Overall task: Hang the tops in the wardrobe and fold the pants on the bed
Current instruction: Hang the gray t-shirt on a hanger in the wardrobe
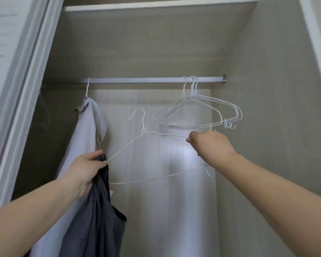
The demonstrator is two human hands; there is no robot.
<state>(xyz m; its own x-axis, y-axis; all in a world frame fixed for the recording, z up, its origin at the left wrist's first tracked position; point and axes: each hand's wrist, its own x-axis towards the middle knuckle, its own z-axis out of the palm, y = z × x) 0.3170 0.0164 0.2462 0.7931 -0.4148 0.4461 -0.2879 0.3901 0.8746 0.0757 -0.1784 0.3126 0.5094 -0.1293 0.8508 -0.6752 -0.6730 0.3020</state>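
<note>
Left hand (86, 166): grips dark grey top (98, 216), lower left of frame.
Right hand (208, 142): pinches white wire hanger (143, 131), centre, below rail (137, 80).

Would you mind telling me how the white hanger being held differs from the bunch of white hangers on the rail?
The held hanger is off the rail, its hook free in the air; the bunch of hangers hooks over the rail. The held hanger is gripped by the right hand, with the left hand and its dark top at the other end; the bunch is untouched. The held hanger is single; the bunch is several. All are bare thin white wire.
</note>
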